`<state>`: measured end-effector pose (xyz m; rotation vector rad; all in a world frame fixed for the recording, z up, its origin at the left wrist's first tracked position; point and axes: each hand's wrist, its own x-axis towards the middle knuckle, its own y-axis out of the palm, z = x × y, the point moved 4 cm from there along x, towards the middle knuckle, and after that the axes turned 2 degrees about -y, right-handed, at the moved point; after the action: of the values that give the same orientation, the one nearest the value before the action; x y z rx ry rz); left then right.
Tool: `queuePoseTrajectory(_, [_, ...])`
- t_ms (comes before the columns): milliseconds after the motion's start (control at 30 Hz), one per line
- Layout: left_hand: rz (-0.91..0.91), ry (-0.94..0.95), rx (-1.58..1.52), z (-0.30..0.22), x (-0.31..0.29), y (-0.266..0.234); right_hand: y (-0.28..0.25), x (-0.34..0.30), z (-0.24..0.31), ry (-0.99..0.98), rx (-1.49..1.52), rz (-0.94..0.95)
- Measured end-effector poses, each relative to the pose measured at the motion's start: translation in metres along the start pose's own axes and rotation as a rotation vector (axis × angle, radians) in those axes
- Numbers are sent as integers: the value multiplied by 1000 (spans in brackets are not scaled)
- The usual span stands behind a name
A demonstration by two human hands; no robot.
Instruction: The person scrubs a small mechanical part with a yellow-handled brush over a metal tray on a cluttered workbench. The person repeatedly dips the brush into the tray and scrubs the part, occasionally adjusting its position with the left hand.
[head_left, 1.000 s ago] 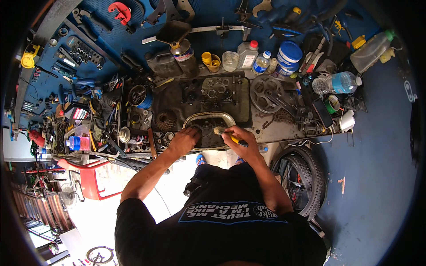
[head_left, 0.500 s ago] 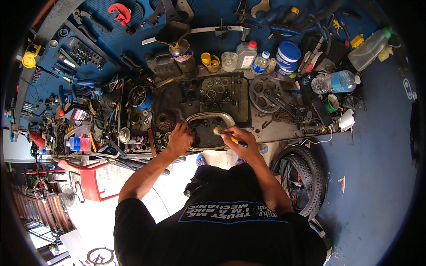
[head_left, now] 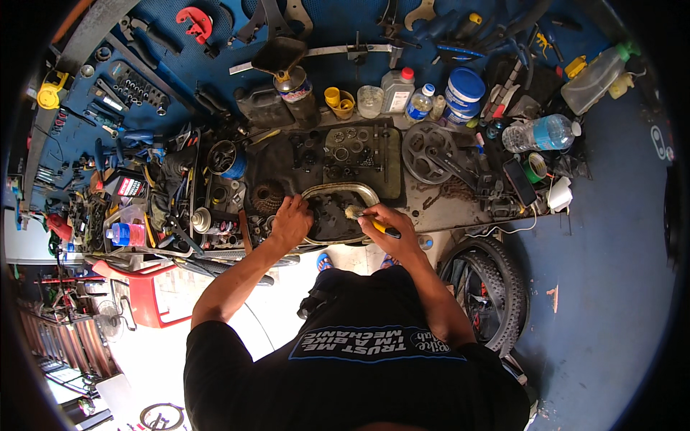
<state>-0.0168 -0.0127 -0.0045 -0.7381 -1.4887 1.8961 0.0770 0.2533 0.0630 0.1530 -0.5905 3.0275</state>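
Observation:
A metal basin [head_left: 368, 192] holding dark, murky liquid stands at the front edge of the workbench. My right hand [head_left: 397, 224] grips a brush [head_left: 388, 230] with a yellow and black handle. Its pale bristles point left, over the basin's right part. At the left rim is my left hand [head_left: 292, 221], its fingers curled together and reaching over the basin. Whatever they pinch is hidden beneath them. A dark cassette of bicycle sprockets [head_left: 268, 196] lies just beyond that hand.
Behind the basin, a dark tray [head_left: 392, 151] carries small rings and bolts. A crankset [head_left: 430, 149] and a chain [head_left: 460, 189] lie to the right, near a phone [head_left: 520, 181]. Bottles and a blue tub [head_left: 466, 90] line the back. Tyres [head_left: 496, 287] stand below right.
My left fingers have shifted slightly at the basin's left rim. The dark surface inside the basin looks different. My right hand and the brush stay nearly in place.

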Motion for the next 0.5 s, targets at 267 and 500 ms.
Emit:
queuePoseTrajectory(267, [-103, -16, -41, -2, 6, -12, 0, 1, -1, 8, 13, -2])
queuePoseTrajectory(500, [-110, -127, -357, 3, 24, -62, 2, 0, -4, -10, -1, -14])
